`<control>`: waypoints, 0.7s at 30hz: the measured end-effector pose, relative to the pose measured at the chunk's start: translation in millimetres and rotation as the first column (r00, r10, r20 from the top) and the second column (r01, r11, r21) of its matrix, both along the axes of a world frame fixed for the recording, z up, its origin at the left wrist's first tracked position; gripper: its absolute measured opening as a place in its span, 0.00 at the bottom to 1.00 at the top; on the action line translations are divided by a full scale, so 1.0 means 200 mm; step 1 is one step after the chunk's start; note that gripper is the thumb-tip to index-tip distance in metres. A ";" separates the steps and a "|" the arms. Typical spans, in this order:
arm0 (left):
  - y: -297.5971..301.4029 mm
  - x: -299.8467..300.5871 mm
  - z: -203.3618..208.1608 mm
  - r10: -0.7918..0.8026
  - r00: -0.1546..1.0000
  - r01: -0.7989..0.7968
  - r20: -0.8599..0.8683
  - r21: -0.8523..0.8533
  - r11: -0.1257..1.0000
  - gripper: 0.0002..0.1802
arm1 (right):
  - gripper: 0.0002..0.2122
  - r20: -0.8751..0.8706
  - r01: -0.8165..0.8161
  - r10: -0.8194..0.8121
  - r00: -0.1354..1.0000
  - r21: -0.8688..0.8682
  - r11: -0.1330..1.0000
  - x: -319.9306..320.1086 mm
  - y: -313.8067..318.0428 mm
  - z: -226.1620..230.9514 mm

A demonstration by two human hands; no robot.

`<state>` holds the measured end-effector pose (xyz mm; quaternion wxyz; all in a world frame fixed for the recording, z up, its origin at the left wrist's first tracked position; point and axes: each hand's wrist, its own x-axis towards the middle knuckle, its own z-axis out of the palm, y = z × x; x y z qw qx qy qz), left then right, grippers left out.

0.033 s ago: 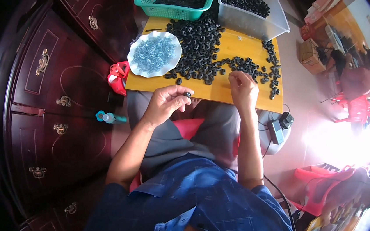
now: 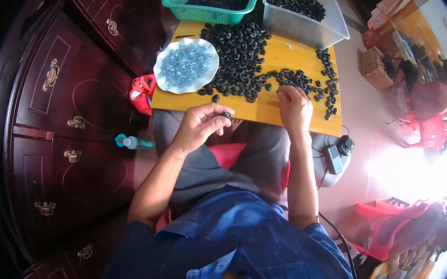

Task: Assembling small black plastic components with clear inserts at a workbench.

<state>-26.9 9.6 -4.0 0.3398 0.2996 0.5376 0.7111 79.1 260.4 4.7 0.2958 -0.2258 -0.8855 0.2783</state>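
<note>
Between the thumb and forefinger of my left hand [image 2: 199, 125] is a small black ring-shaped part [image 2: 226, 115], just off the table's near edge. My right hand [image 2: 294, 109] rests over the table's front edge with its fingers curled together; whatever they may hold is hidden. Beyond that hand lies a small cluster of black ring-shaped parts [image 2: 295, 79]. A much larger heap of the same parts [image 2: 239, 56] spreads over the table's middle. To its left sits a white scalloped plate [image 2: 161, 79], filled with tiny clear bluish pieces [image 2: 186, 64].
A green basket [image 2: 208, 15] and a clear plastic bin [image 2: 307, 31], both with black contents, stand along the far side of the yellow table [image 2: 176, 102]. Dark red cabinets [image 2: 99, 102] close off the left. Two people sit at the right, away from my table.
</note>
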 end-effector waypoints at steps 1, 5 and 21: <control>0.00 0.00 0.00 -0.016 1.000 0.016 -0.011 0.007 1.000 0.11 | 0.06 0.045 0.036 -0.039 0.998 0.084 0.996 -0.01 0.02 -0.02; 0.00 0.00 -0.01 -0.001 1.000 0.001 -0.008 -0.008 1.000 0.12 | 0.08 0.155 0.071 -0.101 0.983 0.187 0.980 -0.03 0.06 -0.08; 0.01 0.01 0.02 0.036 0.999 -0.036 0.005 -0.035 0.999 0.12 | 0.05 0.167 0.005 -0.053 0.985 0.276 0.961 -0.07 0.12 -0.09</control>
